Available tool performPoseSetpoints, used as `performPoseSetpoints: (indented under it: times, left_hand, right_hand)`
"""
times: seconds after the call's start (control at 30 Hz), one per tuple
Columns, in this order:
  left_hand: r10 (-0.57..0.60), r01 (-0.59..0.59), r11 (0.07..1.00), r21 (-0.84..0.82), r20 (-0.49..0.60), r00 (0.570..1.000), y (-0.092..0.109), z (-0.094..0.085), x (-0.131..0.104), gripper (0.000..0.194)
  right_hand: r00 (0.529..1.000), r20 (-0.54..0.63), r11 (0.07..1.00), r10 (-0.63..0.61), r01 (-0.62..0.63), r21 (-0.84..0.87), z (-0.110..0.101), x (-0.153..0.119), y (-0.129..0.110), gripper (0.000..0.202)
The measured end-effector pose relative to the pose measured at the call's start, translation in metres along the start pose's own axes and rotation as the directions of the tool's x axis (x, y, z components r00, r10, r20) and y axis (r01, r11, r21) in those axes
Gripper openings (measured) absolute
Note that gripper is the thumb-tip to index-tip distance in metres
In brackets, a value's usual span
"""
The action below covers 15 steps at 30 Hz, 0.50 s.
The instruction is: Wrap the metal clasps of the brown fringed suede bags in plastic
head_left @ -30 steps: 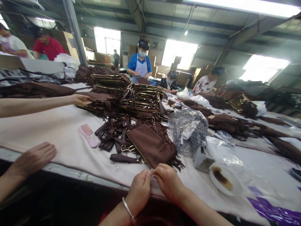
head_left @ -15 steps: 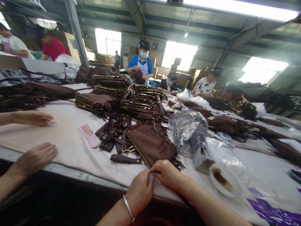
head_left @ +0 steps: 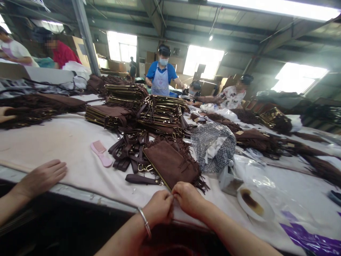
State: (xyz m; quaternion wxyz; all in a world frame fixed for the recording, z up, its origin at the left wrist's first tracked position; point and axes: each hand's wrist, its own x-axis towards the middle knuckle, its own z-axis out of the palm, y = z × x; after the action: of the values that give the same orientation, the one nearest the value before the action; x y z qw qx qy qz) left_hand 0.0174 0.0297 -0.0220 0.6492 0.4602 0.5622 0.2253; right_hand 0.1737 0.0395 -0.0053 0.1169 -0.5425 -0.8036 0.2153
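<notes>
My left hand [head_left: 161, 206], with a silver bangle at the wrist, is closed at the table's front edge. Its fingertips meet those of my right hand [head_left: 188, 198], which is closed in a pinch. Whatever lies between the fingers is hidden. Just beyond them a brown fringed pouch [head_left: 173, 163] with a gold zipper lies flat, its near corner right by my right fingers. To the left of that corner is a dark wrist strap [head_left: 142, 180] with a metal clasp. More dark straps [head_left: 128, 153] lie in a heap behind it.
Stacked brown pouches [head_left: 160, 117] rise behind the straps. A pink comb [head_left: 101, 153] lies to the left. On the right are a crumpled patterned bag [head_left: 213, 145], a metal box [head_left: 229, 183] and a stained white dish [head_left: 254, 206]. Another person's hand [head_left: 44, 176] rests at the left edge.
My left hand has shifted slightly, and the small grey-blue thing between my hands is now hidden. At left, another person's upper hand has moved back onto brown pouches. The blue-shirted person's hands have parted.
</notes>
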Motion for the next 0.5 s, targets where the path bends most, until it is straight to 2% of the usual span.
performPoseSetpoints:
  times: [0.07, 0.1, 0.13, 0.23, 0.33, 0.43, 0.5]
  left_hand:
    - [-0.078, 0.093, 0.994, -0.064, 0.199, 0.977, 0.002, -0.001, 0.002, 0.034]
    - [-0.075, 0.095, 0.993, -0.064, 0.264, 0.962, 0.001, -0.002, 0.003, 0.037]
    - [-0.069, 0.089, 0.994, -0.066, 0.262, 0.963, 0.000, -0.002, 0.005, 0.038]
    - [-0.044, 0.055, 0.997, -0.052, 0.181, 0.983, -0.004, 0.001, 0.009, 0.036]
    - [0.048, -0.048, 0.999, -0.009, 0.060, 0.997, -0.008, 0.006, 0.010, 0.032]
    - [0.163, -0.161, 0.985, 0.067, -0.028, 0.986, -0.011, 0.010, 0.007, 0.028]
    - [0.250, -0.240, 0.960, 0.144, -0.051, 0.967, -0.014, 0.011, 0.003, 0.026]
  right_hand:
    - [1.000, -0.016, 1.000, 0.010, -0.010, -0.013, 0.004, -0.003, -0.001, 0.021]
    - [1.000, -0.024, 1.000, 0.013, -0.013, -0.018, 0.005, -0.004, -0.001, 0.021]
    - [0.999, -0.035, 1.000, 0.016, -0.017, -0.018, 0.006, -0.005, -0.001, 0.021]
    - [0.996, -0.067, 0.998, 0.058, -0.055, 0.035, 0.005, -0.005, -0.001, 0.021]
    - [0.982, -0.044, 0.971, 0.186, -0.176, 0.165, 0.001, -0.002, 0.001, 0.020]
    - [0.953, -0.049, 0.933, 0.299, -0.280, 0.228, 0.001, -0.003, 0.004, 0.019]
    - [0.946, -0.107, 0.935, 0.307, -0.279, 0.217, 0.002, -0.009, 0.006, 0.019]
